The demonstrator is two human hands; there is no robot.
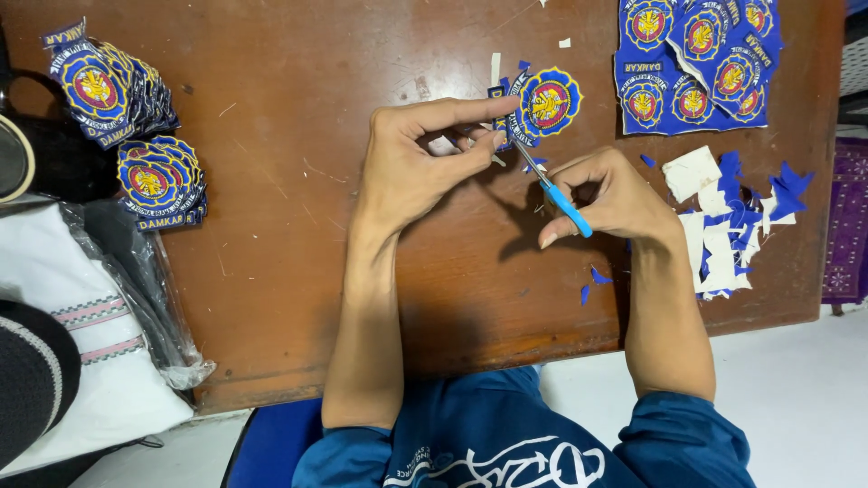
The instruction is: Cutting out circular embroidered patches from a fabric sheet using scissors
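The left hand pinched a round embroidered patch while, at its four o'clock, the right hand gripped blue-handled scissors on the wooden table.

Brown wooden table, scuffed and scratched — two stacks of cut blue patches at its left edge, an uncut sheet of blue patches top right, white-and-blue fabric scraps heaped on the right side.

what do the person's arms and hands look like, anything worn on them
Both hands, left hand and right hand, are bare: no gloves, rings or watch show. The forearms are bare too, with blue sleeves pushed up near the elbows, part of a blue top with white lettering.
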